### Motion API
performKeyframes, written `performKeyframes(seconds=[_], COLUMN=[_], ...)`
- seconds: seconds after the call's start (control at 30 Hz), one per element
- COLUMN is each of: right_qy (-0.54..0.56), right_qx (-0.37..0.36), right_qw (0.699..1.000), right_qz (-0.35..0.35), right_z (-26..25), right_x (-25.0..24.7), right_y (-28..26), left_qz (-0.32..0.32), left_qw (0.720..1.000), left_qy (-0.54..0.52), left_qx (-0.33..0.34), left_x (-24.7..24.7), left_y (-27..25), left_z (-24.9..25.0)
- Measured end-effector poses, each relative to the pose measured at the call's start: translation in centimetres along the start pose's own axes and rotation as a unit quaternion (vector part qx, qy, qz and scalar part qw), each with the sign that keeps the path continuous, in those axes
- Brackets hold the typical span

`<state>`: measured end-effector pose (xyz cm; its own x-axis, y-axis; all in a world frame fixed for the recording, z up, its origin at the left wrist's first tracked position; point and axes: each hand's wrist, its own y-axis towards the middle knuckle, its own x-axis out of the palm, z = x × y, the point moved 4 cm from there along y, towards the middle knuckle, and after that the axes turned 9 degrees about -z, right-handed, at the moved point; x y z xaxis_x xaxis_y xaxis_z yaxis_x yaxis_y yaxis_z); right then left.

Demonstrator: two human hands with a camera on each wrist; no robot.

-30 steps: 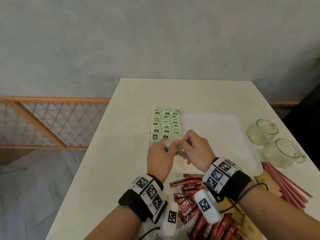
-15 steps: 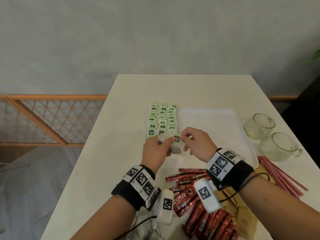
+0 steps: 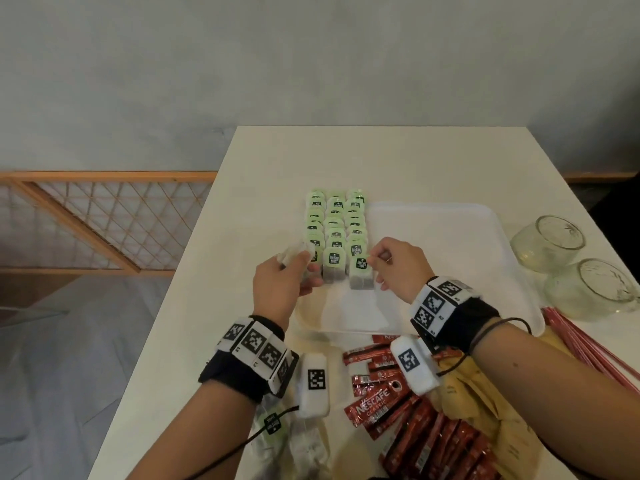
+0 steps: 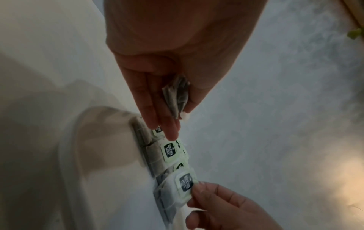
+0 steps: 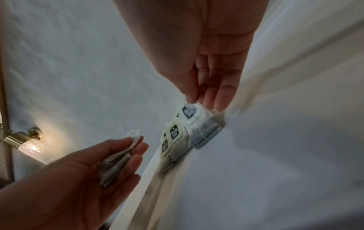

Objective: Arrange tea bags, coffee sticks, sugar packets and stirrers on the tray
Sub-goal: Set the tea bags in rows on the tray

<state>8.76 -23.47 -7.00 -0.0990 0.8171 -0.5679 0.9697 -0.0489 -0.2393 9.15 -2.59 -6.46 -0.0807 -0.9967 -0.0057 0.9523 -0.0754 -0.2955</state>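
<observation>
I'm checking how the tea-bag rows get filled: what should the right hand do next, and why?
Probably let go of the tea bag and draw back. The right hand pinches its green tag, and the bag already seems to lie at the near end of the third row on the white tray. The left hand holds more tea bags, likely the next to place.

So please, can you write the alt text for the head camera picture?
Two hands add tea bags to three rows on a white tray: the right hand pinches a tea bag's green tag, the left hand holds spare tea bags. Red coffee sticks lie nearer.
</observation>
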Motion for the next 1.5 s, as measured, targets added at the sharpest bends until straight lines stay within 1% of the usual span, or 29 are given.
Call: performKeyframes(seconds=[0.13,0.23,0.33,0.4,0.47,0.5,0.57,0.6,0.67,0.77,0.83,0.87,0.93,1.0,1.03,1.1,1.17,1.23,1.3,1.33,1.4,1.43,1.5], right_qy=[-0.006,-0.003,-0.015,-0.058,-0.045,-0.013,0.047,0.054,0.048,0.025,0.031,0.034,0.037,0.045,0.057,0.08,0.093,0.104,0.124,0.138,0.169,0.174,0.146], right_qx=[-0.021,-0.025,-0.034,-0.054,-0.076,-0.086,-0.094,-0.099,-0.11,-0.125,-0.122,-0.118,-0.101,-0.08,-0.071,-0.066,-0.066,-0.061,-0.057,-0.058,-0.06,-0.064,-0.079], right_qw=[1.0,0.999,0.999,0.995,0.994,0.995,0.994,0.994,0.992,0.991,0.992,0.992,0.994,0.995,0.995,0.994,0.993,0.993,0.991,0.989,0.983,0.982,0.984], right_qz=[0.023,0.028,0.025,0.052,0.067,0.058,0.013,-0.008,-0.03,-0.032,-0.023,-0.011,0.019,0.03,0.028,0.022,0.02,0.014,0.001,-0.008,-0.031,-0.044,-0.065], right_z=[-0.4,-0.6,-0.5,-0.5,-1.1,-1.5,-2.1,-2.5,-3.0,-3.4,-3.4,-3.4,-3.2,-3.1,-3.0,-3.3,-3.9,-4.5,-5.0,-5.2,-5.3,-5.3,-5.0], right_x=[-0.2,-0.2,-0.1,-0.5,-0.7,-0.7,-0.2,0.1,0.3,-0.1,-0.6,-1.0,-1.7,-1.9,-1.9,-1.8,-1.8,-1.7,-1.6,-1.6,-1.6,-1.6,-1.5], right_y=[0.9,1.3,1.2,0.9,0.1,-0.2,-0.8,-1.2,-1.7,-2.5,-3.0,-3.3,-3.7,-4.0,-4.1,-4.5,-4.6,-4.8,-5.0,-5.1,-5.3,-5.4,-5.5], left_qz=[0.003,-0.012,-0.06,-0.099,-0.135,-0.151,-0.174,-0.183,-0.201,-0.218,-0.213,-0.2,-0.147,-0.086,-0.073,-0.082,-0.094,-0.085,-0.061,-0.05,-0.049,-0.056,-0.076], left_qw=[1.0,1.0,0.998,0.994,0.99,0.988,0.984,0.983,0.979,0.974,0.971,0.972,0.976,0.97,0.96,0.933,0.903,0.871,0.857,0.857,0.869,0.879,0.902], left_qy=[-0.007,-0.006,-0.004,-0.009,-0.01,-0.009,-0.003,0.003,0.022,0.067,0.105,0.122,0.156,0.213,0.252,0.321,0.386,0.444,0.466,0.465,0.448,0.433,0.391], left_qx=[-0.004,-0.01,-0.022,-0.033,-0.039,-0.038,-0.035,-0.032,-0.026,-0.014,-0.003,0.003,0.027,0.075,0.099,0.14,0.166,0.193,0.212,0.214,0.204,0.193,0.169], left_x=[0.1,0.2,0.6,1.1,1.6,2.0,2.6,2.9,3.3,3.4,3.2,2.9,2.2,1.8,2.0,3.0,4.1,4.7,4.8,4.6,4.2,4.0,3.6], left_y=[0.4,0.6,0.3,0.0,-0.4,-0.6,-1.2,-1.5,-2.1,-2.8,-3.2,-3.3,-3.3,-3.4,-3.6,-4.4,-5.3,-5.8,-5.9,-5.8,-5.5,-5.3,-4.8], left_z=[-0.4,-0.3,0.1,0.3,0.4,0.5,0.7,0.8,0.9,0.9,0.8,0.8,0.7,1.1,1.4,2.2,2.8,3.4,4.0,4.1,4.0,3.8,3.3])
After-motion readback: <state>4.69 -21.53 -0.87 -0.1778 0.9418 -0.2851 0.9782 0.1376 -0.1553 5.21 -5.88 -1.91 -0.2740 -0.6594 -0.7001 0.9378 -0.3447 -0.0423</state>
